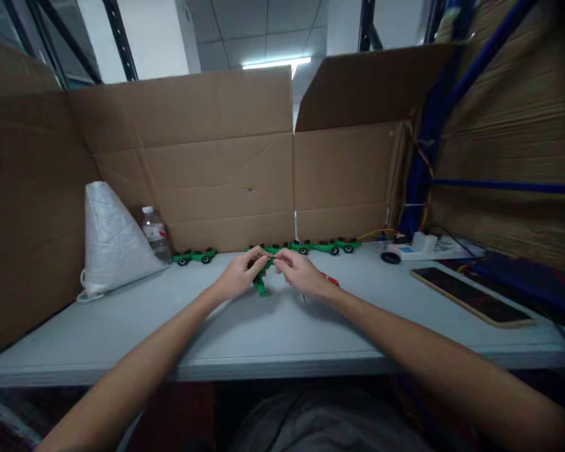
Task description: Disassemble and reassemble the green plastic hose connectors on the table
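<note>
A small green toy part (260,284) is held just above the white table, its lower end hanging free. My left hand (243,271) is closed around its upper left side. Close against it on the right, my right hand (297,270) pinches the top of the same part, and the fingertips of both hands nearly meet. Partly behind my right hand lies a red tool (329,279), with a thin metal tip showing below the hand. Beyond the hands stands a row of green toy cars (324,247) with black wheels, partly covered by my fingers.
Another pair of green cars (194,256) sits back left, near a plastic bottle (155,233) and a silvery bag (110,242). On the right are a phone (471,295), a white power strip (419,248) and a black round object (390,257). Cardboard walls (216,169) surround the table (282,339).
</note>
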Motion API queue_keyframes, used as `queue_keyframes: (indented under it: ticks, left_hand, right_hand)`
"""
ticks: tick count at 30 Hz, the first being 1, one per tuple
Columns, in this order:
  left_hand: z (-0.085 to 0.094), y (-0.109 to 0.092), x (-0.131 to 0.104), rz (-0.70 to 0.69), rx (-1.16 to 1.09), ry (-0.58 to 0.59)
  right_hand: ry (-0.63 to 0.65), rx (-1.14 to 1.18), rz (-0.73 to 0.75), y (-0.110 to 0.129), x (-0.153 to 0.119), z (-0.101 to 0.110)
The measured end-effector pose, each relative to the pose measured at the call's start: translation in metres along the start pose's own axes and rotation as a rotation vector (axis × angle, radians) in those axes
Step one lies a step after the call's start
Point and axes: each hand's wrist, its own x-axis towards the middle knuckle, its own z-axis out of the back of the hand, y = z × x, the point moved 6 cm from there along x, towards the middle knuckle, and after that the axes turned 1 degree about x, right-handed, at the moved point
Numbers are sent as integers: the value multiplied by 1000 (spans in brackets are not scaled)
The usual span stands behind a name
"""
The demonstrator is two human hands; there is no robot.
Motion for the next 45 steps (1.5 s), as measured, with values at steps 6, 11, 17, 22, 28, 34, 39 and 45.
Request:
queue_keyframes:
  ticks: [6, 11, 17, 22, 28, 34, 39, 45]
  left_hand:
    - [3, -2, -1, -1, -44, -15]
    - [-1, 5, 1, 43, -199, -4]
    - [-4, 15, 3, 157, -419, 17]
    - [-6, 12, 0, 263, -613, 30]
    - [-6, 4, -2, 326, -738, 26]
    - [-7, 4, -2, 348, -769, 28]
    - [-7, 5, -4, 370, -787, 17]
    - [-8, 10, -4, 391, -802, 57]
  right_hand:
    - [19, 94, -28, 2, 0, 1]
    - [17, 73, -5, 1, 1, 2]
    - [19, 56, 10, 4, 1, 3]
    - [19, 13, 40, 12, -1, 4]
    - [33, 116, 78, 21, 0, 5]
    - [24, 196, 82, 20, 2, 5]
    - [26, 221, 79, 21, 2, 6]
    - [23, 205, 67, 19, 1, 3]
